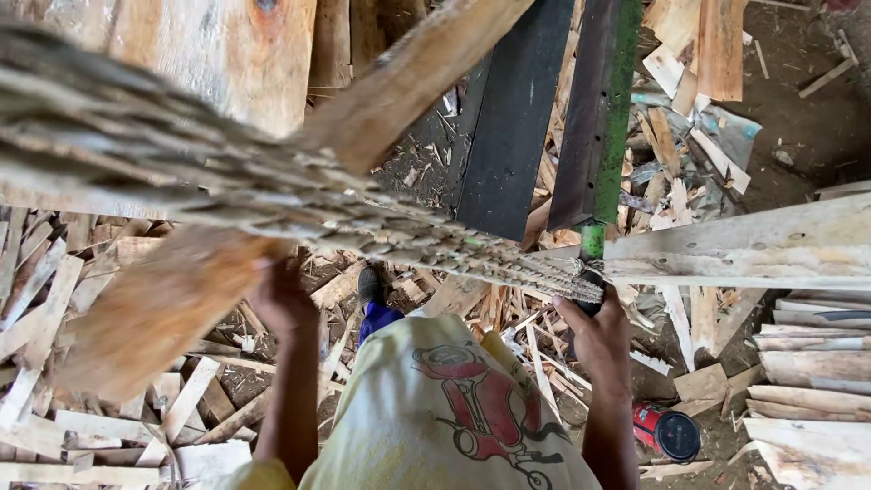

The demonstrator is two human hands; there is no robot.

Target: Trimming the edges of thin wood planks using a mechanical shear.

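One container shows: a small red can (667, 429) with a round dark blue-black lid, lying on its side on the ground among the wood offcuts at about 4 o'clock in the view, just beside the person's right forearm. Its side is plain red as far as can be told; any label on it is too small to make out. At about 1 o'clock, among the scraps, lies a crumpled grey-and-teal wrapper or bag (730, 132); its kind is unclear. There are no signs or screens.
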